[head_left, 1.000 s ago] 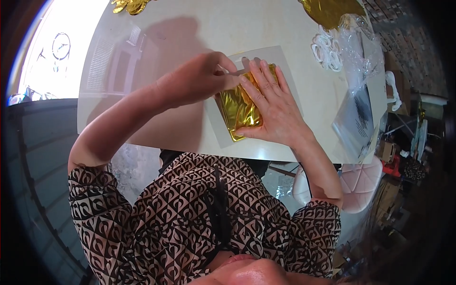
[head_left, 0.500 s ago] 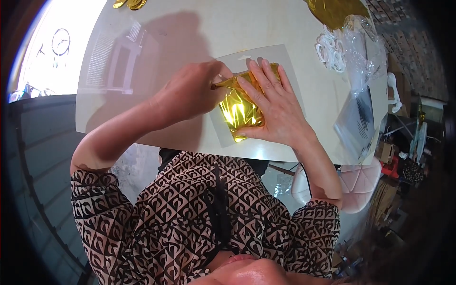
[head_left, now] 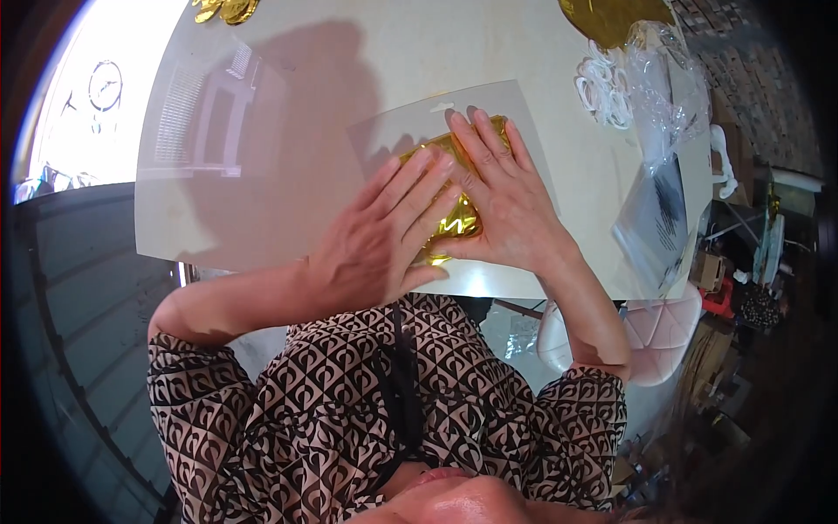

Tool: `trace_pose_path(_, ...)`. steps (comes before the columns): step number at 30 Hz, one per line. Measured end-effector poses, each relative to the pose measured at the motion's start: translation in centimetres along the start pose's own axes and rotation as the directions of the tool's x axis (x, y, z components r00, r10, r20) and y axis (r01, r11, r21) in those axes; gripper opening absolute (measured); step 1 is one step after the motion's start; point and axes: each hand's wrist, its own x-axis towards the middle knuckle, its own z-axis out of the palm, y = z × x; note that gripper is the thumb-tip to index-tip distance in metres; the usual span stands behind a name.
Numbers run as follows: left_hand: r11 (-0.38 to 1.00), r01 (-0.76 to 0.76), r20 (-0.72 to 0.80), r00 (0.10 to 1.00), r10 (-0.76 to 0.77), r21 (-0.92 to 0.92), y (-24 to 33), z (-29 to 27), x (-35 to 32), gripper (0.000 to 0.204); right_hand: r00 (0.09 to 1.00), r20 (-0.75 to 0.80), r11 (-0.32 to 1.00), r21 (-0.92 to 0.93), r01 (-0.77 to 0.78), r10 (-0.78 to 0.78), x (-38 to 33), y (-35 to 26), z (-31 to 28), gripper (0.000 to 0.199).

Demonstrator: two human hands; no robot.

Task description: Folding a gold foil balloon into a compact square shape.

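Observation:
A folded sheet of shiny gold foil (head_left: 460,220) lies near the table's front edge, on top of a flat, clear plastic bag (head_left: 515,98) with a hang hole at its far edge. My left hand (head_left: 384,223) rests flat across the foil's left part, fingers stretched out and pointing away to the right. On the foil's right part my right hand (head_left: 511,205) lies flat, fingers spread, thumb along the near edge. The fingertips of both hands come close together in the middle. Much of the foil is hidden under them.
Gold foil pieces (head_left: 225,10) lie at the far left of the table (head_left: 288,175). A larger gold foil piece (head_left: 615,19) is at the far right, beside bundled white cord (head_left: 602,86), crumpled clear plastic (head_left: 668,74) and a stack of clear bags (head_left: 653,227). A pink chair (head_left: 663,336) stands below.
My left hand has gone from pinching the foil's far left corner to lying flat over its left side, nearer to me. The right hand has stayed in place.

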Motion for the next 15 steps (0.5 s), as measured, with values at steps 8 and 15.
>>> trace_pose_path(8,0.998,0.053,-0.035,0.998,-0.053,-0.017,-0.3,1.4,-1.0,0.090,1.000,-0.001,1.000,-0.006,-0.020,0.020,0.0,-0.4,0.0,0.115)
trace_pose_path(15,0.992,0.124,-0.021,0.992,-0.123,0.038,0.4,1.3,-1.6,0.091,0.999,0.021,1.000,-0.006,-0.024,0.024,0.1,-0.4,-0.2,0.117)
